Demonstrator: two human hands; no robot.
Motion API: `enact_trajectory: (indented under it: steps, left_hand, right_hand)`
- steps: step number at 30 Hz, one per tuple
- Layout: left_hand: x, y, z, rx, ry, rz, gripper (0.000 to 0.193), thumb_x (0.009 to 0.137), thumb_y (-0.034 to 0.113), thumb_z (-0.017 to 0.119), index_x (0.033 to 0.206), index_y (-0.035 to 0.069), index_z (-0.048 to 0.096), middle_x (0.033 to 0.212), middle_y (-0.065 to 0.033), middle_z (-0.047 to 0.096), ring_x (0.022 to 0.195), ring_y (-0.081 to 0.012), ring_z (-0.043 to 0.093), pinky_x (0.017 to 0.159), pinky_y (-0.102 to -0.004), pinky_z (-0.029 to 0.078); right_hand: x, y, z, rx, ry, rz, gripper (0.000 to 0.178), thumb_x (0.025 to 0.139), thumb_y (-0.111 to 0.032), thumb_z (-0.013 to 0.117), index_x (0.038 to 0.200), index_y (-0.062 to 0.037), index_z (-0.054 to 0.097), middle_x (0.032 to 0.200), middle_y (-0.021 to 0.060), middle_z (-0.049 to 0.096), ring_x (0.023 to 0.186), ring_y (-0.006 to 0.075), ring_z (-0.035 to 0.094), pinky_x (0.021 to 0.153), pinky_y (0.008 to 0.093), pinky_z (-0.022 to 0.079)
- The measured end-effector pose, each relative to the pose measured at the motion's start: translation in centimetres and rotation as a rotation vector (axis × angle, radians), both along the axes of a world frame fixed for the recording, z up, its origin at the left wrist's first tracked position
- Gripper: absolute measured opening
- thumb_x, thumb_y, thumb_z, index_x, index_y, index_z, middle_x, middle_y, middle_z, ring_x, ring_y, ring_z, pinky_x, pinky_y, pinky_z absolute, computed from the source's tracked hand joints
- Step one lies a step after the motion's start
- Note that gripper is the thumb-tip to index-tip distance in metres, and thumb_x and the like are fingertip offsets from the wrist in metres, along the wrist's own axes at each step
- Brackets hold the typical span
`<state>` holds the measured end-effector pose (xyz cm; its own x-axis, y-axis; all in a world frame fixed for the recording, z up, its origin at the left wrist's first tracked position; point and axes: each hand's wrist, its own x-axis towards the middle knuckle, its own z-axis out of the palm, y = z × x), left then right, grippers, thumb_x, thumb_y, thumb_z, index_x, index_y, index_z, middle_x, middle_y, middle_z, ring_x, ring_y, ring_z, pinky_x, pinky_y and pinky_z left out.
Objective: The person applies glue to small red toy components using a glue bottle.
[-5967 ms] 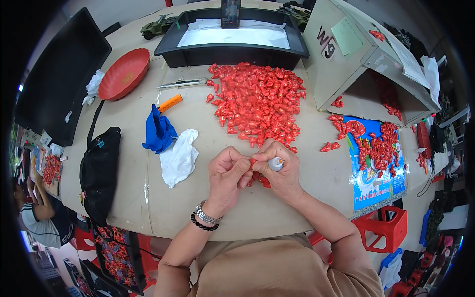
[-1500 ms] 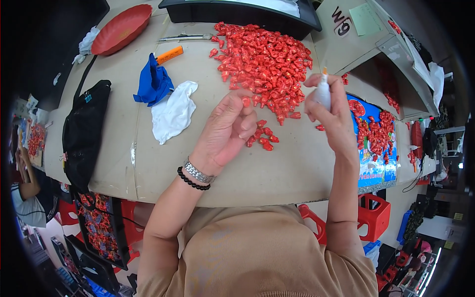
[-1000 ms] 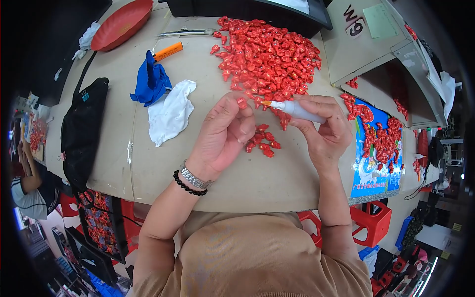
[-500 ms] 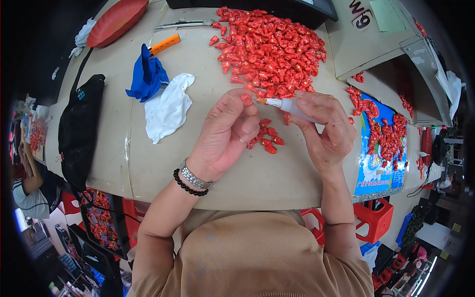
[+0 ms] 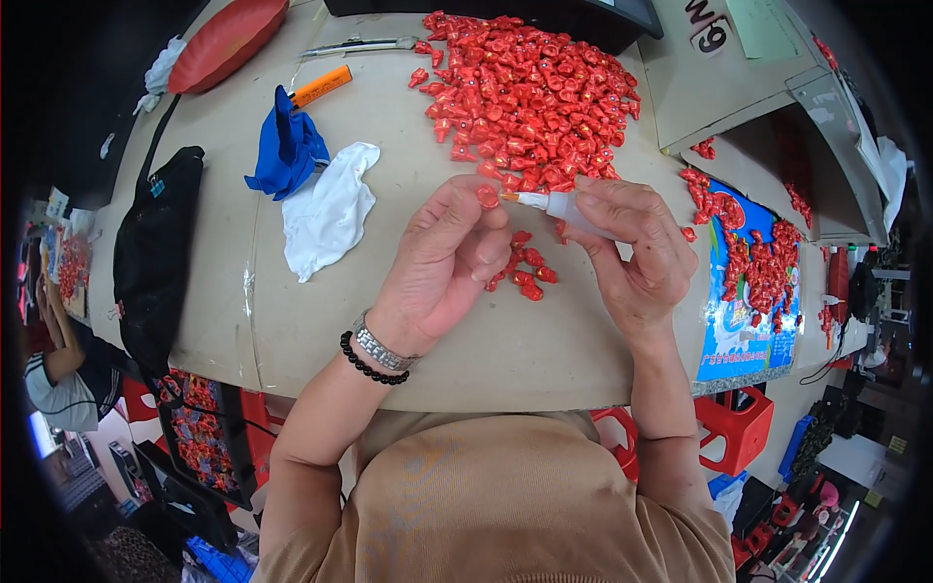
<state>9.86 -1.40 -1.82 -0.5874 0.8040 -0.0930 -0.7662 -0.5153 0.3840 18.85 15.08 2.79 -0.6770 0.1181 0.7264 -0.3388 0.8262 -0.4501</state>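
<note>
While the left hand point(image 5: 449, 248) pinched a small red plastic piece point(image 5: 487, 197) above the worktop point(image 5: 486, 360), I had the right hand point(image 5: 637, 243) gripping a squeeze bottle point(image 5: 562, 205), nozzle point(image 5: 511, 197) just beside it. I judged the piece light and stiff, best held by its edges, the bottle soft-walled.

On the beige worktop point(image 5: 437, 374), a heap of small red plastic pieces point(image 5: 525, 102) lies at the upper centre of the frame; below it, a red piece point(image 5: 487, 197) in the left fingers point(image 5: 494, 240) sits left of a white squeeze bottle point(image 5: 561, 206) in the right fingers point(image 5: 612, 209). Left of the heap, a crumpled white cloth point(image 5: 330, 216) adjoins a blue cloth point(image 5: 286, 154). At right, a blue printed sheet point(image 5: 743, 355) bears more red pieces point(image 5: 763, 277) below a grey open-fronted box point(image 5: 690, 83).
</note>
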Motion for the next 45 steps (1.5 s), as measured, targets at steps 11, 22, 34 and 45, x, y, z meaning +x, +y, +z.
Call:
enact_trajectory:
  steps: [11,22,34,45]
  left_hand:
    - [0.04,0.04,0.14,-0.003,0.005,-0.015,0.021,0.093,0.027,0.053,0.103,0.008,0.054,0.085,-0.0039,0.058,0.062,-0.0103,0.044,0.048,-0.0207,0.036]
    - [-0.09,0.06,0.15,-0.019,0.088,0.035,0.02,0.092,0.026,0.056,0.103,0.01,0.054,0.088,-0.0048,0.059,0.062,-0.0095,0.044,0.049,-0.0208,0.036]
    - [-0.29,-0.09,0.33,-0.014,0.126,0.078,0.019,0.09,0.018,0.059,0.107,0.011,0.053,0.095,-0.0075,0.06,0.062,-0.0092,0.043,0.051,-0.0205,0.036]
    - [-0.36,-0.19,0.3,-0.044,0.191,0.116,0.02,0.087,0.011,0.063,0.104,0.011,0.053,0.101,-0.0102,0.058,0.062,-0.0084,0.043,0.051,-0.0202,0.035]
  right_hand:
    - [0.01,0.05,0.02,0.037,-0.029,0.001,0.03,0.063,0.008,0.076,0.09,0.0024,0.063,0.094,0.0164,0.065,0.088,0.0238,0.066,0.067,0.0272,0.057]
    - [-0.19,0.12,-0.14,0.0,0.045,-0.023,0.029,0.06,0.016,0.063,0.085,0.0012,0.064,0.088,0.0134,0.066,0.078,0.0233,0.066,0.064,0.0289,0.053]
    - [-0.01,0.28,0.05,-0.021,0.058,-0.014,0.03,0.059,0.017,0.062,0.085,0.0014,0.064,0.089,0.0134,0.067,0.077,0.0221,0.066,0.061,0.0266,0.052]
    - [0.0,0.23,-0.07,-0.021,0.049,-0.029,0.028,0.059,0.016,0.062,0.083,0.0013,0.064,0.088,0.0132,0.067,0.077,0.0223,0.066,0.063,0.0271,0.052]
